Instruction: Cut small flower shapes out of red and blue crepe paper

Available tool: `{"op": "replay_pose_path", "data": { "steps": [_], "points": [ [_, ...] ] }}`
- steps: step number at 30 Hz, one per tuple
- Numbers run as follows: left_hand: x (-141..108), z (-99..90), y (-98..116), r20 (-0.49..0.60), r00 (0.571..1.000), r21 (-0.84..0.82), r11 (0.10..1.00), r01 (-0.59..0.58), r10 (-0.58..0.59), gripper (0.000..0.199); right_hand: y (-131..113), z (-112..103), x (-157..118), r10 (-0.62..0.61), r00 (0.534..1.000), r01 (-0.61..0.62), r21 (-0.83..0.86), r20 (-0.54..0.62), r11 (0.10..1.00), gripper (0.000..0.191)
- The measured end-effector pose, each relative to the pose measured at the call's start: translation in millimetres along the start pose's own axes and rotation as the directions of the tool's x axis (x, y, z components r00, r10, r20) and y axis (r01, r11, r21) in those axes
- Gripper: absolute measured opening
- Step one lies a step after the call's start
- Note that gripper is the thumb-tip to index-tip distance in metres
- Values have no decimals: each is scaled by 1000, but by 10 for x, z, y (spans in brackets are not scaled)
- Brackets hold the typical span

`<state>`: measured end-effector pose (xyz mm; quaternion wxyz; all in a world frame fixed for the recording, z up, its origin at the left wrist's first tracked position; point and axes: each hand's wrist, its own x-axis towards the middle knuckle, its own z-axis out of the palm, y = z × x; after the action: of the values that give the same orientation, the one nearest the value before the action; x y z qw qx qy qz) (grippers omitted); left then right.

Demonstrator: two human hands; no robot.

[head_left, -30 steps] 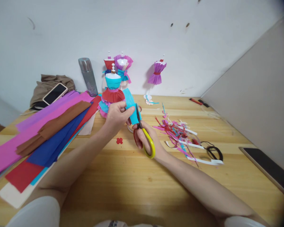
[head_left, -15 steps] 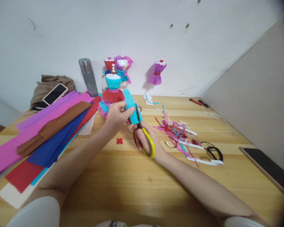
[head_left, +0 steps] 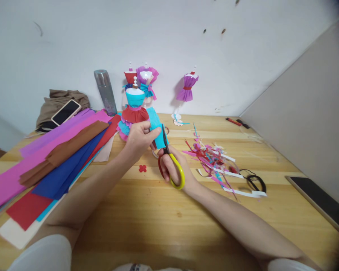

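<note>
Tabletop (head_left: pixel 158 226): unchanged beneath both hands' fingers. Scissors (head_left: pixel 181 174): gripped in the right hand's (head_left: pixel 183 167) fingers, handle loops slightly wider apart than earlier. Turquoise paper (head_left: pixel 159 141): pinched by the left hand's (head_left: pixel 138 138) fingers, blades at its edge. Red cutout (head_left: pixel 142 168): unmoved, below the left fingers.

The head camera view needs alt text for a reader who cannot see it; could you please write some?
The left hand holds light-blue paper and the right hand holds scissors against it, above a wooden table with dressed mannequins, tangled scraps and coloured strips.
</note>
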<state>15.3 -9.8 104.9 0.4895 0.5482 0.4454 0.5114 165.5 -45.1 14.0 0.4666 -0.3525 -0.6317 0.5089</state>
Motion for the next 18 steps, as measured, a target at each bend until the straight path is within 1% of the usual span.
{"op": "replay_pose_path", "data": {
  "steps": [5, 9, 13, 18],
  "points": [
    [6, 2, 5, -10, 1000, 12, 1000, 14, -14, 17, -22, 7, -9, 18, 1000, -18, 19, -1, 1000, 44],
    [22, -7, 43, -14, 999, 26, 999, 42, -42, 16, -8, -35, 5, -18, 999, 17, 22, 41, 1000, 43],
    [21, -19, 103, 12, 995, 50, 994, 98, -99, 12, -7, -88, 33, -53, 995, 53, 9, 81, 999, 46],
    [9, -25, 93, 61, 991, 69, 991, 113, -117, 10, -80, -112, 42, -52, 996, 53, -12, 73, 999, 52]
  ]
}}
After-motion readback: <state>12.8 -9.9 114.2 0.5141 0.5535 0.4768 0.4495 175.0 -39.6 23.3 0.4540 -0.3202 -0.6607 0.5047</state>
